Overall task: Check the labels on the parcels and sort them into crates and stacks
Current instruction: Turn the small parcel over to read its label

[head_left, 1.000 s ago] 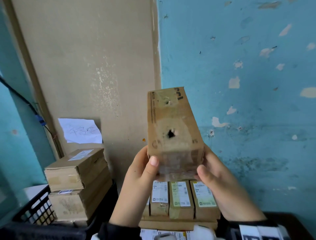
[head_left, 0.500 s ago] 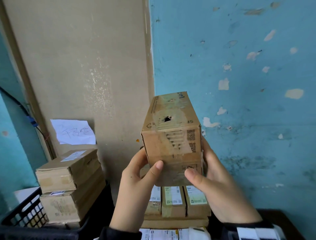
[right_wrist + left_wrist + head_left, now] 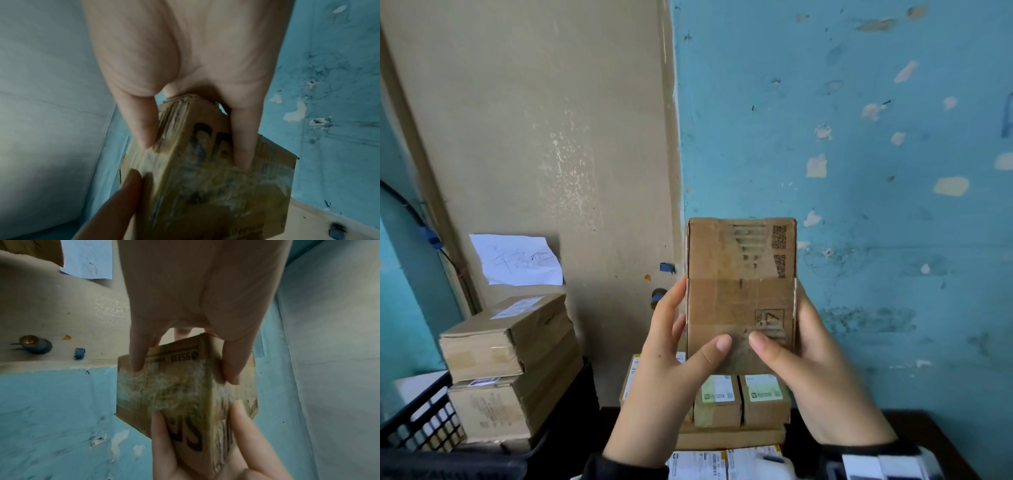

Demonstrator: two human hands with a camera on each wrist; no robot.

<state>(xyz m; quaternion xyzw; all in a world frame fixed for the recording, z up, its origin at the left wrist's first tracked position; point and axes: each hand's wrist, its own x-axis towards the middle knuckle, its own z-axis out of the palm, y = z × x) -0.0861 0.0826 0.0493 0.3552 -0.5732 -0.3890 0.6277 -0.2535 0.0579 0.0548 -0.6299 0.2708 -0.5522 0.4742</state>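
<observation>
Head view: both hands, left [image 3: 671,370] and right [image 3: 822,373], are gripping a parcel [image 3: 739,291] upright at chest height, fingers curled round its sides, thumbs pressing its front, likely hunting a label. Beyond, small labelled boxes [image 3: 743,401] are sitting stacked; further left, a crate [image 3: 421,425] is carrying bigger cartons [image 3: 506,339].

Both hands are bare, with no gloves, rings or watch showing. The left hand [image 3: 671,373] ends at a dark, near-black sleeve cuff [image 3: 619,467] at the near edge of the head view. The right hand [image 3: 815,373] comes out of a similar dark cuff [image 3: 859,452], and just behind it on the wrist sits a strapped band with white and black blocks [image 3: 887,466]. Fingernails are short and unpainted. In the wrist views only the bare palms and fingers show.
</observation>
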